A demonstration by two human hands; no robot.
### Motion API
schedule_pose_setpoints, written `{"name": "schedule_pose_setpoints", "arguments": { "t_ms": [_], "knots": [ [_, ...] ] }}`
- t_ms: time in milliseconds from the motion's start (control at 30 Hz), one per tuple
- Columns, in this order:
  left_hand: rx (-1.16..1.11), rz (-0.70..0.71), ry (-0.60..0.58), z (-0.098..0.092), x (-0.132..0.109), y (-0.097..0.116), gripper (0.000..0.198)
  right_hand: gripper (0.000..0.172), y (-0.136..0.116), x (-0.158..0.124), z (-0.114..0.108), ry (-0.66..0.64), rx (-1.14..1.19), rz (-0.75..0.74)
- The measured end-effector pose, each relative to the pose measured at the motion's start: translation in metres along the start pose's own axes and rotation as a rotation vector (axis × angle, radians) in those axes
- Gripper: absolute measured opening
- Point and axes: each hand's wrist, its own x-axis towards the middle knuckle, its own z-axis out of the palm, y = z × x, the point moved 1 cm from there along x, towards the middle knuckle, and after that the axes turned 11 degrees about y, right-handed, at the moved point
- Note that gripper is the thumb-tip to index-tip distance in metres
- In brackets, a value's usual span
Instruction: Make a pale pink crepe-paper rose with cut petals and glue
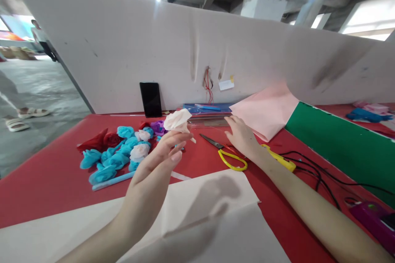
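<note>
My left hand (156, 164) pinches a pale pink crepe-paper flower (177, 120) between thumb and fingers, raised above the table. My right hand (242, 133) reaches to the back of the table, its fingers stretched out beside a clear plastic strip (210, 122). I cannot make out anything in it. Scissors with yellow handles (228, 158) lie just below that hand, blades partly apart. Left of my left hand is a pile of blue paper flowers (115, 158), with white, red and purple ones among them. White paper (212, 213) lies under my left arm.
A black phone (151, 99) leans against the white partition (138, 49). Pink paper (267, 111) and a green mat (339, 148) are at the right. A yellow tool (282, 160) lies there with black cables (321, 172). A purple device (373, 224) sits at the right edge.
</note>
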Motion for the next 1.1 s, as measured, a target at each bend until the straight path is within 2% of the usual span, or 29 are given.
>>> {"name": "schedule_pose_setpoints", "arguments": {
  "t_ms": [67,200,367,400,533,667,800,933,1100],
  "knots": [
    [-0.016,-0.066,0.056,0.001,-0.001,0.000,0.014,0.027,-0.010,0.002,-0.003,0.024,0.082,-0.020],
    [-0.033,-0.113,0.112,0.002,-0.003,0.002,0.010,0.015,-0.030,-0.011,-0.015,0.020,0.280,-0.044],
    [-0.049,-0.152,0.035,0.002,-0.005,0.002,0.014,0.012,-0.056,-0.039,-0.045,-0.035,0.547,-0.034],
    [-0.052,-0.152,0.014,0.002,-0.007,0.001,0.015,0.012,-0.061,-0.044,-0.051,-0.057,0.638,-0.011],
    [0.001,-0.153,-0.054,0.001,-0.013,-0.002,0.017,0.014,-0.080,-0.058,-0.065,-0.215,1.162,0.246],
    [0.031,-0.148,-0.158,0.002,-0.016,-0.004,0.017,0.014,-0.088,-0.064,-0.063,-0.292,1.406,0.358],
    [0.057,-0.107,-0.169,0.006,-0.016,-0.002,0.015,0.008,-0.089,-0.066,-0.059,-0.295,1.484,0.399],
    [0.082,-0.074,-0.152,0.010,-0.016,0.001,0.009,0.003,-0.084,-0.065,-0.065,-0.226,1.517,0.406],
    [0.154,-0.087,-0.149,0.004,-0.017,-0.003,0.006,0.003,-0.079,-0.060,-0.068,-0.197,1.301,0.304]
  ]
}}
